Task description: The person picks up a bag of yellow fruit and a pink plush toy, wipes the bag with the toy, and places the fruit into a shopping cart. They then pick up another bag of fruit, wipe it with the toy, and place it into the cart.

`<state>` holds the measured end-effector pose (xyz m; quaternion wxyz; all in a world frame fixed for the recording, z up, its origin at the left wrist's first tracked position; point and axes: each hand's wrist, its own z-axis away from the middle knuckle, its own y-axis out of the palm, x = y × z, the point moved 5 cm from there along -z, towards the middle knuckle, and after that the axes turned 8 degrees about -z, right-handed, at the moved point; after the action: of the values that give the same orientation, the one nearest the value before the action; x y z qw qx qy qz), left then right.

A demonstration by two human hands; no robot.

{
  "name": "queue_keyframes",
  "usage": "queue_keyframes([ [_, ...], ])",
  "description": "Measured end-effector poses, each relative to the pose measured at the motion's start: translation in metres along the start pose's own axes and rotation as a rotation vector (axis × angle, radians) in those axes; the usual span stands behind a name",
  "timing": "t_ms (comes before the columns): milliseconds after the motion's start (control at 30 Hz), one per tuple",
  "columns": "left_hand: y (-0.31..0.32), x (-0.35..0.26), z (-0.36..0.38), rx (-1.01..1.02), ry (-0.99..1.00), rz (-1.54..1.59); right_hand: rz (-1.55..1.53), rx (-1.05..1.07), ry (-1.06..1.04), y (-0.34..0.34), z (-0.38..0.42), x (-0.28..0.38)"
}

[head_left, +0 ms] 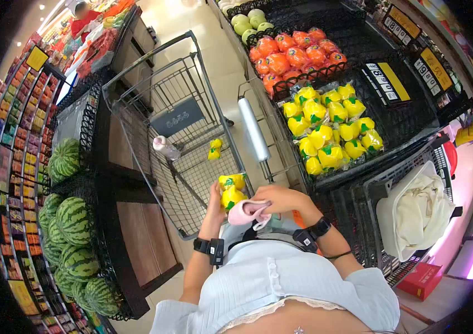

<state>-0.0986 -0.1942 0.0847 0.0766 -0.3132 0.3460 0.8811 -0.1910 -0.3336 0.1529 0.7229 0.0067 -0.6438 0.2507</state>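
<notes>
In front of my waist, my left hand (214, 201) is closed round the side of a clear pack of yellow fruit (232, 196) with green leaf-like marks. My right hand (274, 200) grips a pink cloth (247, 212) just beside the pack, its fingers partly covered by the folds. Below and ahead stands a wire shopping cart (183, 42). Inside it lie another yellow fruit pack (214, 149) and a pink-topped clear bottle (165, 147).
Yellow packs (325, 128) and orange-red wrapped fruit (292, 53) fill black display trays at right. Watermelons (72, 220) sit on the left stand. A roll of plastic bags (254, 129) stands by the cart; a white bag (414, 211) rests at lower right. Another person (85, 23) is far left.
</notes>
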Motion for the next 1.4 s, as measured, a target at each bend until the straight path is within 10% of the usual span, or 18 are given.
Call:
queue_keyframes([
  [233, 0.031, -0.033, 0.026, -0.075, 0.179, -0.045, -0.856, -0.436, -0.111, -0.032, 0.027, 0.028],
  [467, 0.074, -0.027, 0.021, 0.213, 0.246, -0.222, -1.356, -0.414, 0.097, 0.001, 0.039, -0.021],
  [767, 0.083, -0.014, 0.021, 0.374, 0.188, -0.634, -1.188, -0.345, 0.157, 0.004, 0.057, -0.021],
  [967, 0.096, -0.021, 0.022, 0.430, 0.130, -0.504, -1.523, -0.678, -0.122, -0.010, 0.100, 0.014],
  [1133, 0.088, -0.010, 0.016, 0.526, 0.099, -0.472, -1.415, -0.809, -0.186, -0.052, 0.100, 0.018],
  [1400, 0.083, -0.020, 0.009, 0.470, 0.077, -0.433, -0.397, -1.058, -0.438, -0.184, 0.128, 0.169],
])
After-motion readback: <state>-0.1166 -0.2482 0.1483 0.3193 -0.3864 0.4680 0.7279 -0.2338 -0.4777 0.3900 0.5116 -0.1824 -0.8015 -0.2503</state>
